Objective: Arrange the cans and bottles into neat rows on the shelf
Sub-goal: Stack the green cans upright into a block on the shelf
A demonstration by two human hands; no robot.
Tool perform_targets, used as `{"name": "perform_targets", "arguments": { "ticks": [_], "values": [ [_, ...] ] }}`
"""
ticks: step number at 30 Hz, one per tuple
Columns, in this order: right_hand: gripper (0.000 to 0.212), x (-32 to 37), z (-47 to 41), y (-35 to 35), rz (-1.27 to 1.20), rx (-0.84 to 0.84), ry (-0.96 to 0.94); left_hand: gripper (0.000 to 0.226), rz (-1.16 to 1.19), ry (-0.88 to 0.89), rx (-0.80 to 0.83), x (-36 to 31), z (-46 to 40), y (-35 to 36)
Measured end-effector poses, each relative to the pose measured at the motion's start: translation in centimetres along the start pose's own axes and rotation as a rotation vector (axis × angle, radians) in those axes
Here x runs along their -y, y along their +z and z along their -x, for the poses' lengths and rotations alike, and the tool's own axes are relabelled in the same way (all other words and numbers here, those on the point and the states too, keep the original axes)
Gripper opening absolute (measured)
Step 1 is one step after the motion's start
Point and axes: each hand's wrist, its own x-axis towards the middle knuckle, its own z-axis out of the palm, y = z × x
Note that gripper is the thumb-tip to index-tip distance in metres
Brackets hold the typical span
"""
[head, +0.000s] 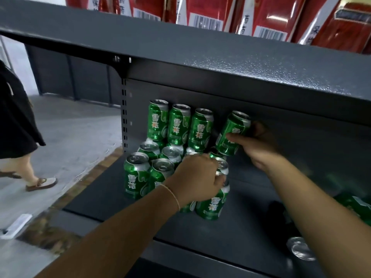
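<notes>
Both hands on green cans at the dark shelf (230, 223).
Right hand (259, 145) grips a tilted can (232, 133) at 1 o'clock; left hand (196, 177) clasps a front can (212, 203).

The cans (158, 120) I'm stacking are bright green with white characters and silver tops. My shelf (112, 189) is dark grey with a speckled finish. Upper right of the frame, the boxes (267, 15) are red with white barcode labels. At left, the floor (76, 137) is pale grey.
</notes>
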Motion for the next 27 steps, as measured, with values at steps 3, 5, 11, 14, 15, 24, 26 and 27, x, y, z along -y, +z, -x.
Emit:
{"name": "perform_targets", "arguments": {
  "ticks": [3, 5, 11, 14, 15, 24, 26, 27],
  "values": [
    [0.047, -0.3, -0.2, 1.0, 0.006, -0.015, 0.005, 0.056, -0.049, 0.057, 0.049, 0.6, 0.3, 0.1],
    [0.048, -0.6, -0.4, 1.4, 0.003, -0.016, 0.011, 0.050, -0.058, 0.098, 0.072, 0.9, 0.4, 0.0],
    [0.047, -1.0, -0.8, 2.0, 0.041, -0.002, 0.022, 0.043, 0.004, 0.131, 0.088, 2.4, 0.4, -0.1],
    [0.047, -1.2, -0.9, 2.4, 0.084, 0.000, 0.016, 0.047, -0.008, 0.122, 0.087, 2.6, 0.5, 0.5],
    [0.046, -1.2, -1.0, 2.4, 0.105, -0.007, 0.011, 0.048, -0.008, 0.122, 0.084, 2.6, 0.6, 0.7],
    [0.063, -0.8, -0.6, 2.5, 0.249, -0.020, -0.039, 0.060, 0.043, 0.090, 0.091, 2.8, 0.7, 1.3],
    [0.067, -0.9, -0.5, 2.3, 0.277, -0.022, -0.046, 0.060, 0.059, 0.091, 0.091, 2.8, 0.7, 1.4],
    [0.066, -0.9, -0.5, 2.2, 0.295, -0.027, -0.057, 0.061, 0.063, 0.090, 0.094, 2.8, 0.8, 1.4]
  ]
}}
